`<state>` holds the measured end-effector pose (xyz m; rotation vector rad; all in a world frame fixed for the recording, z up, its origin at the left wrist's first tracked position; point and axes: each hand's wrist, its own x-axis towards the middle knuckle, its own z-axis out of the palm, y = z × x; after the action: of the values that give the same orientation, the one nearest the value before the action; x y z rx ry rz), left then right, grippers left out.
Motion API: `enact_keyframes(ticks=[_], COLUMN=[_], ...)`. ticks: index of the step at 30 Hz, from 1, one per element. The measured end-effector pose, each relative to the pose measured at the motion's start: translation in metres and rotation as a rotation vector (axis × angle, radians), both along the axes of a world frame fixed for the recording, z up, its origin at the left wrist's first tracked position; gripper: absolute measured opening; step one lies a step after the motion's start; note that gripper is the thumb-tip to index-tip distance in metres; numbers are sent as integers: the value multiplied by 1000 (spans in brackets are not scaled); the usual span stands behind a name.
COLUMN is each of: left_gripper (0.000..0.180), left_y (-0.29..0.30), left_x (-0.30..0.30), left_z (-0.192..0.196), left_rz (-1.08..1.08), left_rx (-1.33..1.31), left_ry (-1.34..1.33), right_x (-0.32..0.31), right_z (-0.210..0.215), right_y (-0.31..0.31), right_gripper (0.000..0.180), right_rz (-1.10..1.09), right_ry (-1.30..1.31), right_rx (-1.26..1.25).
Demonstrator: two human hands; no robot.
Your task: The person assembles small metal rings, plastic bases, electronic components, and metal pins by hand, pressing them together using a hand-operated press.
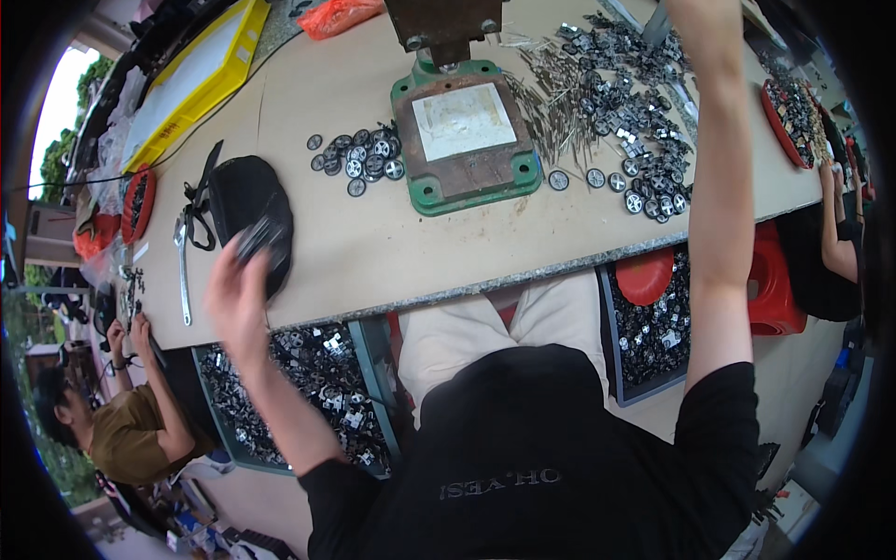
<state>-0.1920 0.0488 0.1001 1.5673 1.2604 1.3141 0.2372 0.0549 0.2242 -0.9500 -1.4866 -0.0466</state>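
My left hand (235,297) is raised over a black cloth bag (245,191) at the left of the table. Its fingers are closed on a small black and silver piece (262,239), smeared by motion. My right arm reaches far forward to the upper right, where my right hand (702,11) is cut off by the top edge and its fingers are hidden. Near it is a grey metal bar (656,26). Between my arms stands a green-based press (476,197) with a pale plate (464,121) on its bed.
Small black and silver wheels (356,168) lie left of the press, with more wheels, thin pins (560,98) and small metal parts (635,103) to its right. A wrench (182,271) lies at left. Bins of parts (385,401) (653,387) flank my legs. Other people work at both sides.
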Motion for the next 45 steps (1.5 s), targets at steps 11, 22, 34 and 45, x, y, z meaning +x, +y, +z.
enact_keyframes(ticks=[11, 22, 34, 45], left_gripper=[44, 30, 18, 35], left_y=[-110, 65, 11, -30], left_x=[-115, 71, 125, 178], left_z=[1, -87, -77, -82], left_rz=[543, 189, -226, -618], left_rx=[-147, -74, -323, -838], left_ry=[943, 587, -291, -839], right_x=[-34, -32, -11, -44], right_z=[-182, -205, -193, -165], right_y=[-82, -77, -39, -60], right_gripper=[14, 12, 10, 19], right_rz=[-133, -198, -324, 140], right_ry=[-7, 90, -515, 165], right_rx=[-759, -732, -964, -920])
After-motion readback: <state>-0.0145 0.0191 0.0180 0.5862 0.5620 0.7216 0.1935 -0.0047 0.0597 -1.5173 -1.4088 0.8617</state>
